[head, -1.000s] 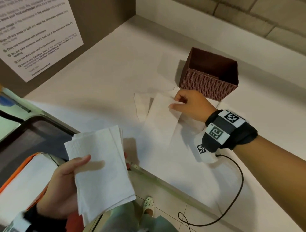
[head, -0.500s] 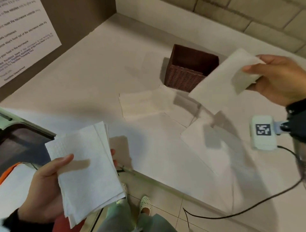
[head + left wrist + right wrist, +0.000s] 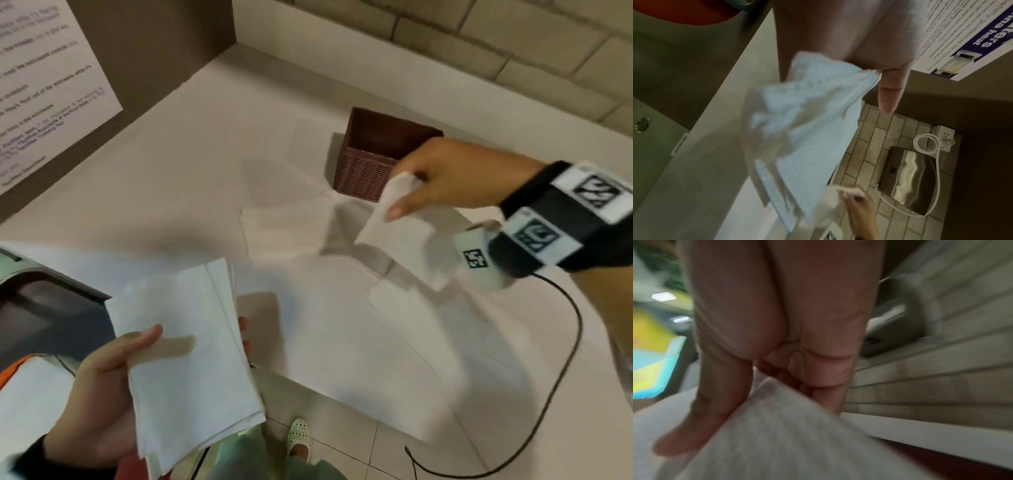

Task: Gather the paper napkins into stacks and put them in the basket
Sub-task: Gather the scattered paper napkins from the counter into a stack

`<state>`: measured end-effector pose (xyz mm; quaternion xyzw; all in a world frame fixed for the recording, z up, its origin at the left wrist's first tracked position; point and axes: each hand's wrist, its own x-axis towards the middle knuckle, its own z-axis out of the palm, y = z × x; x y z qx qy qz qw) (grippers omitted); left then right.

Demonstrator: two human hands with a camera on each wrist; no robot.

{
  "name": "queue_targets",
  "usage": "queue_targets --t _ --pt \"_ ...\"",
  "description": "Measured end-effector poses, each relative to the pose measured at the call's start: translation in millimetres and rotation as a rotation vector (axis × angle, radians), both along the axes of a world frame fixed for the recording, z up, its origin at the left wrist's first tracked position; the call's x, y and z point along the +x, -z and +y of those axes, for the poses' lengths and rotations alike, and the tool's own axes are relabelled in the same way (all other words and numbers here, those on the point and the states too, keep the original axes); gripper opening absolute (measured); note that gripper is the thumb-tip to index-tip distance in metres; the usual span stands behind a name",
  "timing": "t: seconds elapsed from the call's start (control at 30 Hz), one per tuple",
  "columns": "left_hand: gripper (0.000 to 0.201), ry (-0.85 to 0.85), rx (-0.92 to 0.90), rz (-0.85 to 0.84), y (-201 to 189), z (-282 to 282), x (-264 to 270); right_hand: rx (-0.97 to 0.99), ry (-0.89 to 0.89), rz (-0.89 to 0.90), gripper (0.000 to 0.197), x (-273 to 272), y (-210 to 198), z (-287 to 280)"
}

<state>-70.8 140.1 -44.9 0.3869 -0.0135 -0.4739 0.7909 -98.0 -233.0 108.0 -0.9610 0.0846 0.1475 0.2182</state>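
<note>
My left hand holds a stack of white paper napkins near the counter's front edge, thumb pressed on top; the same stack hangs from the fingers in the left wrist view. My right hand pinches a single white napkin in the air, just in front of the brown woven basket. That napkin fills the blurred right wrist view below the thumb. More napkins lie flat on the white counter left of the basket, another napkin below the right hand.
A notice sheet hangs on the brown wall at left. A dark appliance sits at the counter's left edge. A black cable trails from my right wrist. Tiled floor and a shoe show below the counter's edge.
My right hand lifted one napkin off the counter, raised it to the right, and now brings it left and down in front of the basket. The left hand keeps its stack.
</note>
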Motion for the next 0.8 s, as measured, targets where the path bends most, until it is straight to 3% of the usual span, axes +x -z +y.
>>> queue_targets --t 0.07,0.2,0.4,0.47,0.63,0.67,0.7,0.73,0.77,0.8 --pt "0.053 0.069 -0.116 0.165 -11.3 -7.2 -3.7 -0.082 -0.172 0.104 0.02 38.8 15.9 26.0" --pt "0.052 -0.012 -0.135 0.186 -11.9 0.9 -10.6 -0.183 -0.43 0.184 0.032 101.5 49.0 72.8" --pt "0.058 -0.039 -0.187 0.238 -1.7 25.9 -6.5 -0.239 -0.557 0.265 0.037 136.1 89.8 103.2" --pt "0.059 -0.095 -0.217 0.199 5.9 33.5 -4.5 -0.212 -0.53 0.258 0.043 137.4 97.6 103.8" --pt "0.054 -0.209 -0.04 0.098 -0.3 43.3 2.8 -0.182 -0.413 0.189 0.063 129.3 103.5 90.8" --pt "0.065 -0.238 0.013 0.021 4.1 40.8 4.4 -0.212 -0.391 0.198 0.064 127.1 104.5 88.1" --pt "0.083 -0.223 0.042 0.084 14.5 31.8 3.1 -0.243 -0.372 0.213 0.063 124.4 105.2 87.0" --pt "0.091 -0.205 -0.032 0.249 18.6 27.2 7.4 -0.261 -0.356 0.222 0.061 122.0 106.7 86.2" --pt "0.083 -0.185 -0.219 0.266 13.7 25.6 8.2 -0.262 -0.341 0.22 0.059 120.2 107.9 86.8" --pt "0.065 -0.216 -0.186 0.188 1.3 19.0 4.5 -0.257 -0.327 0.22 0.057 118.9 108.6 88.0"
